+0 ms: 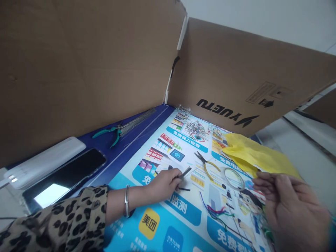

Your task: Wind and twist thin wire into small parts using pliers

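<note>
My left hand (165,183), in a leopard-print sleeve with a silver bangle, rests on the printed poster (183,217) with its fingers pinched on a short bundle of dark strips (186,172). Another dark strip (184,189) lies just below the fingers. My right hand (288,206) hovers at the lower right with its back to the camera, fingers stretched toward a roll of clear tape (233,178). Yellow-handled pliers (207,164) lie between the two hands. Coloured wires (215,210) lie below the tape.
Cardboard walls (91,63) enclose the back and left. A phone (65,176), a white power bank (42,161), teal-handled pliers (110,133) with thin metal rods lie at the left. A yellow bag (257,155) sits at the right, small beaded pieces (196,129) farther back.
</note>
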Action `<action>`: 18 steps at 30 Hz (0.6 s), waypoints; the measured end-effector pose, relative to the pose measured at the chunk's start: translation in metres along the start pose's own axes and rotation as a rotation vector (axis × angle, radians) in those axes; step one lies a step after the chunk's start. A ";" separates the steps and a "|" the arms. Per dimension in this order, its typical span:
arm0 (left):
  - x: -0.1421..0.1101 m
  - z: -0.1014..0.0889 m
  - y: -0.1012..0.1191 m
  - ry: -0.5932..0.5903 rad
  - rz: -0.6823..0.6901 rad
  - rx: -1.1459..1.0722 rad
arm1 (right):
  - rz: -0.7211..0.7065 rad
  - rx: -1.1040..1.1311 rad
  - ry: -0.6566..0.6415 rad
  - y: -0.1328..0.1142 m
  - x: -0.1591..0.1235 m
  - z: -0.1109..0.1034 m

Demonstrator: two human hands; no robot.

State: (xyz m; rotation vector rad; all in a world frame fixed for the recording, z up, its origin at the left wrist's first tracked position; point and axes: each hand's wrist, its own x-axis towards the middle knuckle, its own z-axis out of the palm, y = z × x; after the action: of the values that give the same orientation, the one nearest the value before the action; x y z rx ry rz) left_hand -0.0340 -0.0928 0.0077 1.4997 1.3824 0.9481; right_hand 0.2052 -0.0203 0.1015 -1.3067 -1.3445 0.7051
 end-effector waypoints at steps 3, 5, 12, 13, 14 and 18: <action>0.002 0.004 -0.004 0.038 0.000 -0.047 | 0.063 0.162 0.024 0.010 0.020 0.023; 0.002 0.005 -0.005 0.038 0.013 -0.050 | 0.185 0.276 -0.029 0.020 0.028 0.045; -0.002 0.001 -0.002 0.015 0.039 0.031 | 0.291 0.338 -0.373 0.033 0.025 0.102; -0.003 0.001 -0.001 0.013 0.053 0.054 | 0.306 0.332 -0.423 0.033 0.025 0.108; -0.004 0.000 -0.001 0.010 0.065 0.077 | 0.328 0.325 -0.469 0.033 0.026 0.114; -0.004 0.000 -0.001 0.004 0.105 0.125 | 0.399 0.307 -0.565 0.039 0.036 0.139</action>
State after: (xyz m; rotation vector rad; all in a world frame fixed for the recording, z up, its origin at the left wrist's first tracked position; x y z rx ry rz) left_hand -0.0349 -0.0973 0.0064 1.6787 1.3993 0.9445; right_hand 0.0935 0.0576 0.0416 -1.1761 -1.3408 1.5828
